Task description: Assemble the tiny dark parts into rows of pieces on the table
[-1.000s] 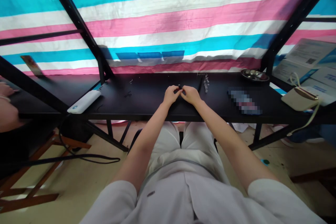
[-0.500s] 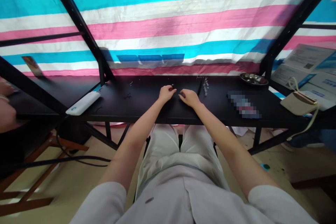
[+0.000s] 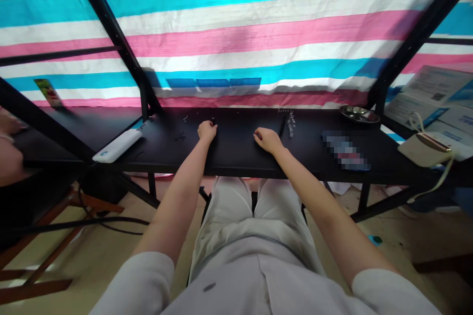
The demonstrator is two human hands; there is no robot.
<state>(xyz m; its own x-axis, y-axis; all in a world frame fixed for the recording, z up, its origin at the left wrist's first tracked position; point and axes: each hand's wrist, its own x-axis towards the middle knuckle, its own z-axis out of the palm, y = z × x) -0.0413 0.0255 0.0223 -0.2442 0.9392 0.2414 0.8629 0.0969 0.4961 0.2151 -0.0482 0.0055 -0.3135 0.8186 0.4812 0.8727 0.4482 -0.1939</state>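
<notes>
My left hand (image 3: 207, 131) is closed over the black table (image 3: 236, 157), left of centre. A small dark piece with a pale tip (image 3: 213, 120) sticks up at its fingers; its kind is too small to tell. My right hand (image 3: 267, 139) rests at the table with its fingers curled together, and whatever they hold is hidden. Just beyond that hand lie a thin black strip (image 3: 284, 124) and a row of small clear pieces (image 3: 291, 124). Dark thin bits (image 3: 180, 136) and tiny whitish bits (image 3: 185, 118) are scattered left of my left hand.
A long white device (image 3: 118, 146) lies at the table's left end. To the right are a blurred-out flat object (image 3: 345, 151), a round metal dish (image 3: 359, 113), a beige bag (image 3: 424, 148) and stacked boxes (image 3: 430, 91). Another person's arm (image 3: 10, 157) shows at far left.
My left hand has moved left, away from my right hand, with the small dark piece at its fingers. My right hand has stayed nearly in place, still curled.
</notes>
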